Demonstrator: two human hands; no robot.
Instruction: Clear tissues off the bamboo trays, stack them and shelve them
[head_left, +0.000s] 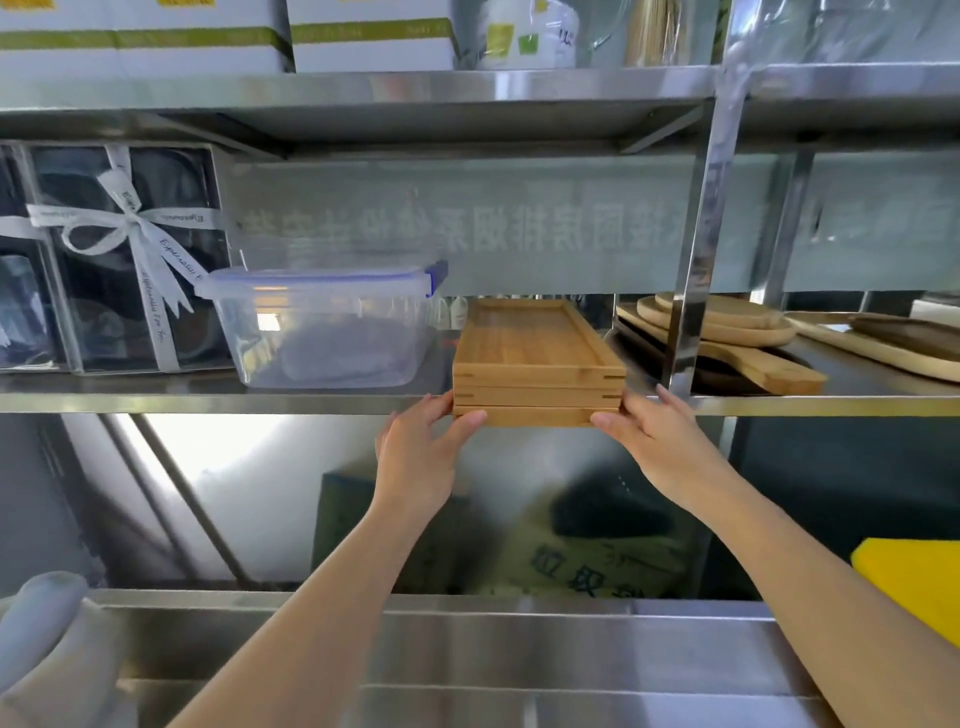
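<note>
While both arms reach up from below, the steel shelf (218, 402) runs across the whole width of the rack, and the stack of bamboo trays (537, 364) sits on its front edge near the middle, three trays deep, the near end jutting a little past the lip. At nine o'clock from the stack stands a clear plastic container (322, 332) with a blue-clipped lid, just beside it but apart. Farther toward nine o'clock is a dark gift box (119, 260) tied with a white ribbon. At three o'clock, past a shiny upright post (698, 249), lie round and paddle-shaped wooden boards (727, 332). At twelve o'clock, on the shelf above, are white cartons with green bands (363, 36).

The left hand (421, 457) grips the stack's near left corner, thumb on the front face of the bottom tray, fingers curled round the side. The right hand (665, 441) mirrors it at the near right corner, thumb against the front, fingers wrapped along the side. No tissues lie on the top tray
</note>
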